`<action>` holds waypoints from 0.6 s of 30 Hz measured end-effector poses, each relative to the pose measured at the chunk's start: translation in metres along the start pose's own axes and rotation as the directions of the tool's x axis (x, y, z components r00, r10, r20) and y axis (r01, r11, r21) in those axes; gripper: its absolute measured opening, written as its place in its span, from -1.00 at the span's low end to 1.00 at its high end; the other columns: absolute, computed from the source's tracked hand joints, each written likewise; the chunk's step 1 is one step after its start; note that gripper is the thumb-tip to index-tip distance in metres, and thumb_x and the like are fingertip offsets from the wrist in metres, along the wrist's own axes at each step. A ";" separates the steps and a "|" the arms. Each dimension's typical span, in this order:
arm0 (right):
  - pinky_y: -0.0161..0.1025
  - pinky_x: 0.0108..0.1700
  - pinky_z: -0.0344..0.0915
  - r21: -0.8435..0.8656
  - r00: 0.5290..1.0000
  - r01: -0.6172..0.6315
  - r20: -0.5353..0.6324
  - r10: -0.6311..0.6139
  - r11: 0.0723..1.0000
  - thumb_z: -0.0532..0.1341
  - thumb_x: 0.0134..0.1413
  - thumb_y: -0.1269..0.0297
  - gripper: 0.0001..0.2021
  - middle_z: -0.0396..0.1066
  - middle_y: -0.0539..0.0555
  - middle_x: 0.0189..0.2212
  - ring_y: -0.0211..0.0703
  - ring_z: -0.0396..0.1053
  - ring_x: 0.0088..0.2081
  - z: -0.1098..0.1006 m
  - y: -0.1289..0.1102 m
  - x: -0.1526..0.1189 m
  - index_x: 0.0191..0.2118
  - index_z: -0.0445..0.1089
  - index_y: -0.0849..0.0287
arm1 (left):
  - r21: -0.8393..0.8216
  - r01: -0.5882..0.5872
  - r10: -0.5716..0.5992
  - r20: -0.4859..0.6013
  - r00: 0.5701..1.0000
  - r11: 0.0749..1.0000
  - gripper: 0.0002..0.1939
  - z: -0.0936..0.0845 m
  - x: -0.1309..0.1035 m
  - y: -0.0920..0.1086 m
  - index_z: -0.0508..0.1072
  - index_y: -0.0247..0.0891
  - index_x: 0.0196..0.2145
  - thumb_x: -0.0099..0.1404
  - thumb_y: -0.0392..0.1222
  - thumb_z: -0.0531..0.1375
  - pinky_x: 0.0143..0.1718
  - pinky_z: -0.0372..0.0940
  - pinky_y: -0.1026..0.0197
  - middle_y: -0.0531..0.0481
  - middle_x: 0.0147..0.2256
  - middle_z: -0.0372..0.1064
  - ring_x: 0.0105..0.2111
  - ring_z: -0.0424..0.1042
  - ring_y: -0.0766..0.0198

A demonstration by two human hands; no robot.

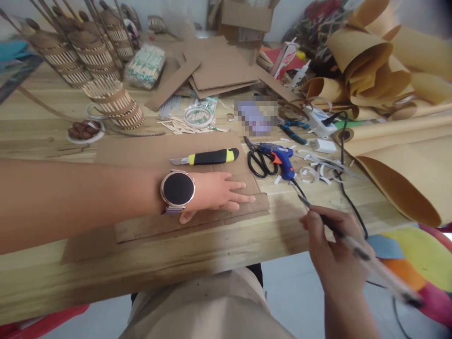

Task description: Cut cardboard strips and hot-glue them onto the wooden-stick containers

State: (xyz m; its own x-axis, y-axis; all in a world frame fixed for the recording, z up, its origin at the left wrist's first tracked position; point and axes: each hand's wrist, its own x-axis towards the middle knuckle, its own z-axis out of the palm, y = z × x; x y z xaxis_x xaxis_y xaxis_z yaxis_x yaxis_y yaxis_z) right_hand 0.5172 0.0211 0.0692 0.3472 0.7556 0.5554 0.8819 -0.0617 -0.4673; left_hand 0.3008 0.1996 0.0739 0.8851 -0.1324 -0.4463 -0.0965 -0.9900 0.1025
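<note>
resting the left hand (215,190), fingers spread, flat on the cardboard (141,150) near the table's (158,256) front edge. probably light and stiff, easily creased, best taken by its long edges. pinching a pen (384,273), likely smooth and light, in the right hand (339,249), off the cardboard's right side. counting outward: one pen, one utility knife (212,157) on the cardboard, one glue gun (284,160), one pair of scissors (251,142), one pair of pliers (294,135).

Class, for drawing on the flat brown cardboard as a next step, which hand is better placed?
Right hand, probably: it holds the slim clear-and-black pen; the left hand lies spread on the cardboard.
</note>
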 end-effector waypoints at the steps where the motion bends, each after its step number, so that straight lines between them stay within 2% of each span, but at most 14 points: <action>1: -0.20 -0.22 0.37 -0.005 0.995 0.085 0.046 -0.085 0.996 0.20 0.27 0.26 -0.89 0.54 0.03 -0.38 -0.10 0.51 -0.32 0.002 -0.004 -0.002 -0.18 0.48 0.09 | 0.005 0.004 -0.004 -0.012 1.000 1.000 0.07 -0.002 -0.001 0.002 0.44 0.01 0.15 -0.45 -0.29 0.47 0.36 0.04 -0.11 0.20 0.48 -0.33 0.46 -0.27 -0.18; 2: -0.19 -0.15 0.37 0.017 0.974 0.190 0.120 -0.191 0.982 0.18 0.29 0.31 -0.87 0.57 0.04 -0.31 -0.10 0.53 -0.26 0.007 -0.008 -0.004 -0.12 0.48 0.08 | 0.020 0.002 -0.001 -0.040 0.999 1.000 0.05 -0.004 -0.002 0.003 0.46 0.00 0.13 -0.45 -0.29 0.48 0.34 0.08 -0.10 0.18 0.48 -0.29 0.45 -0.21 -0.19; 4: -0.16 -0.04 0.36 0.122 0.884 0.370 0.259 -0.390 0.921 0.14 0.32 0.39 -0.80 0.58 0.07 -0.19 -0.10 0.53 -0.16 0.017 -0.014 -0.009 -0.03 0.45 0.09 | 0.067 0.003 0.006 -0.124 0.992 0.998 0.02 -0.008 -0.005 0.007 0.49 0.00 0.07 -0.48 -0.29 0.50 0.29 0.18 -0.09 0.12 0.46 -0.18 0.41 -0.05 -0.22; 5: -0.15 0.00 0.36 0.166 0.844 0.414 0.297 -0.446 0.895 0.12 0.33 0.40 -0.78 0.58 0.08 -0.15 -0.09 0.52 -0.12 0.023 -0.015 -0.011 0.00 0.44 0.10 | 0.090 0.008 0.006 -0.153 0.988 0.996 0.00 -0.010 -0.006 0.009 0.50 0.00 0.05 -0.50 -0.29 0.51 0.26 0.22 -0.09 0.09 0.45 -0.13 0.38 0.02 -0.23; 6: -0.14 0.01 0.35 0.186 0.824 0.427 0.322 -0.466 0.885 0.11 0.34 0.40 -0.77 0.57 0.09 -0.12 -0.08 0.51 -0.10 0.028 -0.016 -0.013 0.03 0.42 0.11 | 0.108 0.019 -0.002 -0.159 0.987 0.994 -0.01 -0.013 -0.008 0.011 0.51 0.00 0.03 -0.50 -0.29 0.52 0.25 0.24 -0.08 0.08 0.45 -0.11 0.36 0.06 -0.23; 8: -0.15 -0.01 0.35 0.167 0.832 0.402 0.344 -0.435 0.900 0.09 0.36 0.38 -0.76 0.57 0.08 -0.12 -0.08 0.51 -0.09 0.035 -0.014 -0.014 0.04 0.41 0.11 | 0.120 0.048 -0.034 -0.112 0.993 0.992 -0.01 -0.017 -0.012 0.015 0.48 0.01 0.03 -0.48 -0.31 0.52 0.27 0.21 -0.06 0.09 0.45 -0.12 0.36 0.07 -0.20; 10: -0.17 -0.05 0.36 0.134 0.849 0.370 0.353 -0.393 0.919 0.08 0.37 0.35 -0.78 0.57 0.05 -0.14 -0.10 0.51 -0.12 0.038 -0.013 -0.013 0.01 0.41 0.08 | 0.104 0.063 -0.060 -0.040 0.997 0.993 -0.01 -0.020 -0.019 0.017 0.44 0.02 0.08 -0.40 -0.33 0.52 0.34 0.09 -0.04 0.13 0.46 -0.17 0.39 0.00 -0.13; 13: -0.18 -0.11 0.36 0.107 0.860 0.355 0.352 -0.370 0.928 0.07 0.39 0.29 -0.80 0.58 0.02 -0.19 -0.10 0.52 -0.17 0.038 -0.015 -0.011 -0.05 0.42 0.06 | 0.103 0.058 -0.060 0.011 0.998 0.993 -0.03 -0.018 -0.033 0.020 0.39 0.02 0.15 -0.27 -0.36 0.49 0.40 -0.06 -0.04 0.18 0.46 -0.20 0.42 -0.08 -0.06; 15: -0.16 -0.12 0.36 0.089 0.864 0.348 0.357 -0.356 0.933 0.05 0.39 0.25 -0.79 0.59 0.03 -0.20 -0.08 0.52 -0.17 0.037 -0.017 -0.010 -0.05 0.42 0.06 | 0.107 0.043 -0.048 0.045 0.998 0.993 -0.07 -0.014 -0.045 0.022 0.40 0.02 0.14 -0.24 -0.39 0.46 0.40 -0.06 -0.05 0.22 0.46 -0.20 0.41 -0.07 -0.05; 18: -0.16 -0.13 0.36 0.073 0.861 0.354 0.364 -0.356 0.932 0.04 0.40 0.21 -0.77 0.59 0.02 -0.21 -0.08 0.52 -0.18 0.037 -0.018 -0.010 -0.04 0.42 0.05 | 0.034 0.051 -0.053 0.066 0.996 0.998 -0.16 -0.005 -0.065 0.026 0.48 0.04 0.03 -0.25 -0.49 0.41 0.39 -0.03 -0.03 0.28 0.45 -0.16 0.42 -0.05 -0.05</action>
State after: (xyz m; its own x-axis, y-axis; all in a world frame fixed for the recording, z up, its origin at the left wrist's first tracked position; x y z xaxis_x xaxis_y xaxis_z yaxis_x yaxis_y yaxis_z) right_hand 0.4863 0.0388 0.0460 -0.1306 0.9096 0.3943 0.9221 0.2576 -0.2887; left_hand 0.2432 0.1827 0.1098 0.8567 -0.0822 -0.5092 -0.0663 -0.9966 0.0492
